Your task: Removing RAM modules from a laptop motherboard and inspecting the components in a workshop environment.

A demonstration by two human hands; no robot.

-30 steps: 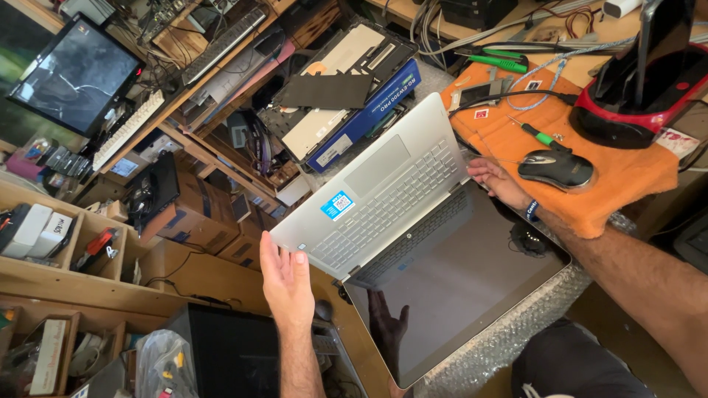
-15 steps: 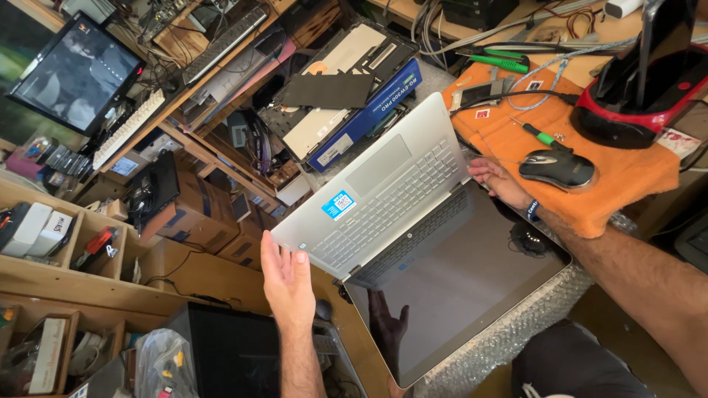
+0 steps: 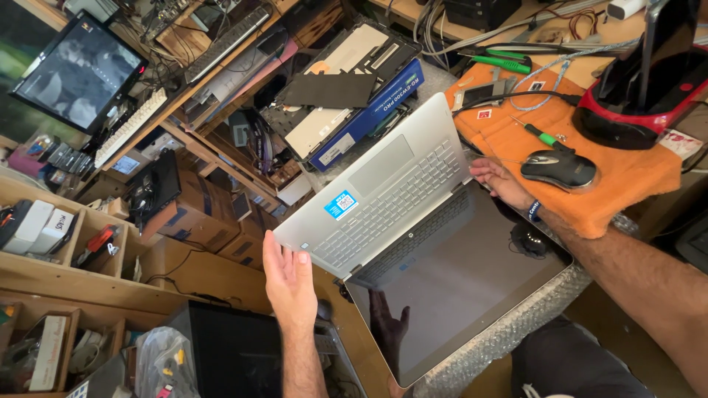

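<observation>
Holding an open silver laptop with dark glossy screen [image 3: 413, 221] tilted over bubble wrap [image 3: 516, 332], left hand [image 3: 289, 284] flat and open-palmed against keyboard-deck corner, right hand [image 3: 501, 180] with fingers curled on far edge by hinge, near black computer mouse [image 3: 558, 168] on orange cloth [image 3: 627, 177].

Single head-worn view, looking steeply down from above, close over an open laptop [image 3: 413, 221], cluttered table [image 3: 634, 177] beyond, shelves [image 3: 88, 273] left
</observation>
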